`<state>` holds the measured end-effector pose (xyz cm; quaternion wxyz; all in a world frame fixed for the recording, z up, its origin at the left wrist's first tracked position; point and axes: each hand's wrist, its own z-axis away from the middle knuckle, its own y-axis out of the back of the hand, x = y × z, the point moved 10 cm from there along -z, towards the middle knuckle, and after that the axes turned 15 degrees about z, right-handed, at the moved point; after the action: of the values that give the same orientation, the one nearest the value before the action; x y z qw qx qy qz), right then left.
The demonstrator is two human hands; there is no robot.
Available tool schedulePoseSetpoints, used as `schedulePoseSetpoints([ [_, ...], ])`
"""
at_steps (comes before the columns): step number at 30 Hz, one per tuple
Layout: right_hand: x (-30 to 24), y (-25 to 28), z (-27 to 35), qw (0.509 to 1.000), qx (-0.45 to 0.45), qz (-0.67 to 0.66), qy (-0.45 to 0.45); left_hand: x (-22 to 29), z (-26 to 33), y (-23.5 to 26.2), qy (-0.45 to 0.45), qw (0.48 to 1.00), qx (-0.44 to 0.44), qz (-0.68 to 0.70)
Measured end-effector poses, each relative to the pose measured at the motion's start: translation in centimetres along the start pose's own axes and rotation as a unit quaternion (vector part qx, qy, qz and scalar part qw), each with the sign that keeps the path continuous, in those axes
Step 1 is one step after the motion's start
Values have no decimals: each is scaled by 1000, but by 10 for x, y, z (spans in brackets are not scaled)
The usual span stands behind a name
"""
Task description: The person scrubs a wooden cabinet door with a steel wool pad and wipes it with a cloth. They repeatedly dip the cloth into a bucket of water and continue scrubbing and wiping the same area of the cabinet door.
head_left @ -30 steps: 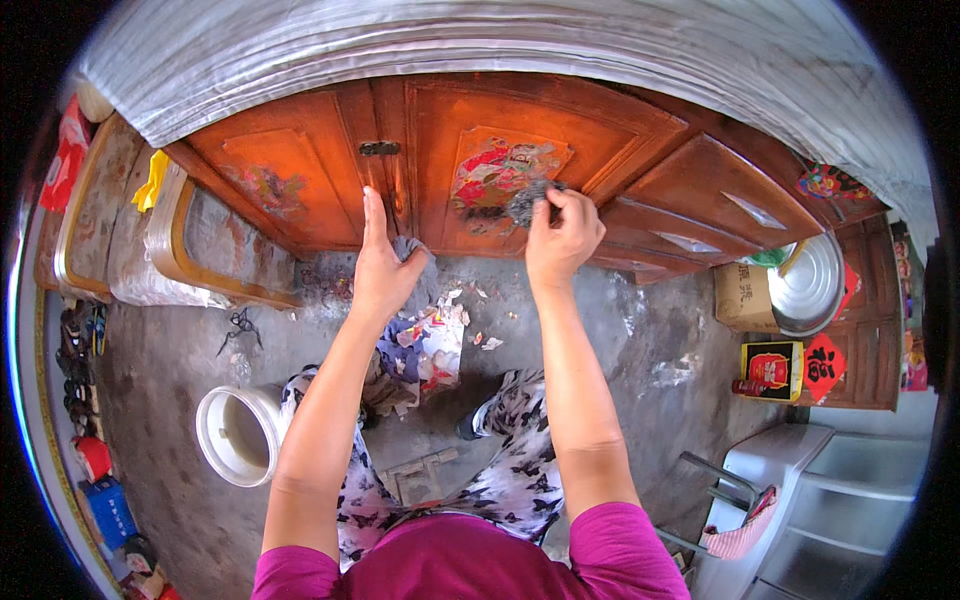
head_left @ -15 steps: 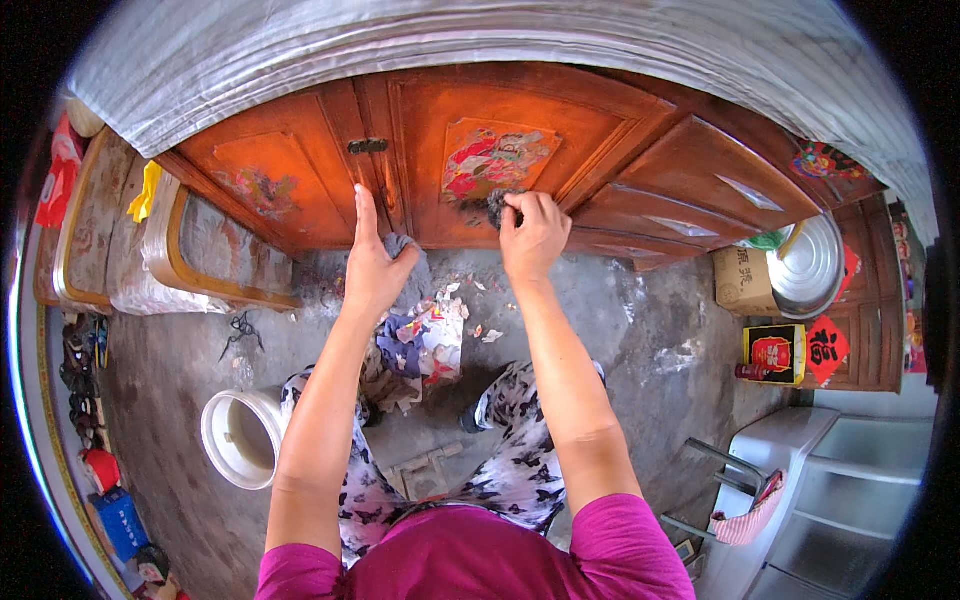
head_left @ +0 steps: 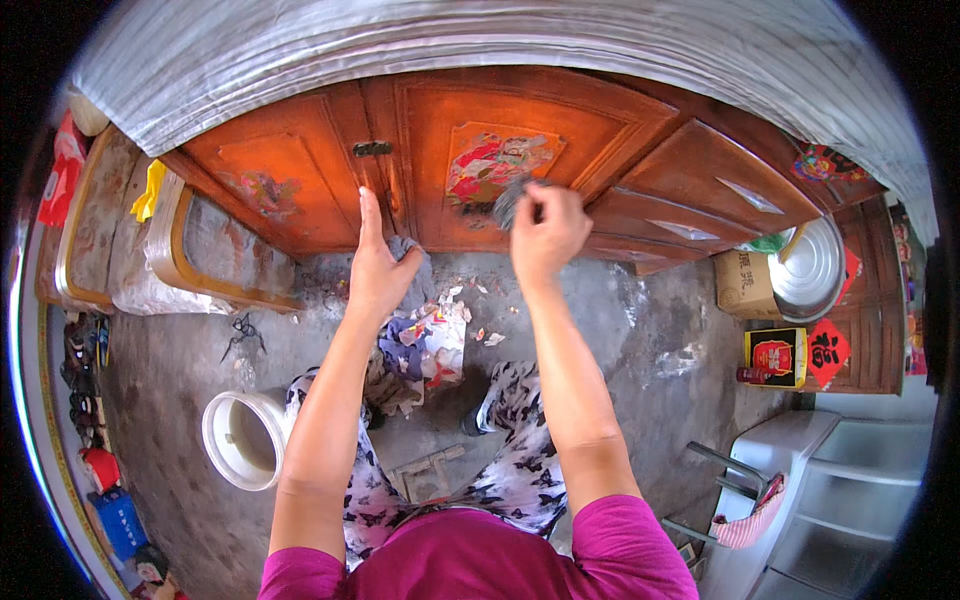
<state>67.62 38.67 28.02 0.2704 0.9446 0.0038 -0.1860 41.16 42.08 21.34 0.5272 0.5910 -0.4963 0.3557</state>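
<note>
A reddish-brown wooden cabinet [head_left: 330, 215] stands before me, with worn floral pictures on its door panels. My right hand [head_left: 550, 232] is closed round a grey steel wool pad [head_left: 510, 203], at the lower right of the right door's peeling flower picture [head_left: 500, 160]. My left hand [head_left: 378, 268] is at the lower edge of the doors, fingers pointing up near the gap between them. A grey rag [head_left: 418, 278] hangs at its thumb and palm; the grip is partly hidden.
Below the doors, scraps and crumpled papers [head_left: 440, 345] lie on the concrete floor. A white bucket [head_left: 240, 440] of cloudy water stands left of my legs. A wooden-framed seat [head_left: 235, 250] is at left; a cardboard box [head_left: 745, 282] and a metal lid [head_left: 806, 262] are at right.
My right hand has shifted slightly right with the steel wool pad and is a little blurred. My left hand and the rag stay nearly in place.
</note>
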Motion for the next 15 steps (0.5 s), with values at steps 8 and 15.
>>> schedulePoseSetpoints([
  [8, 11, -39, 36, 993, -109, 14, 37, 1, 0, -6, 18, 1000, 0, -9],
  [15, 4, -10, 19, 999, -17, -30, -17, -1, 2, 0, -14, 1000, 3, -15],
])
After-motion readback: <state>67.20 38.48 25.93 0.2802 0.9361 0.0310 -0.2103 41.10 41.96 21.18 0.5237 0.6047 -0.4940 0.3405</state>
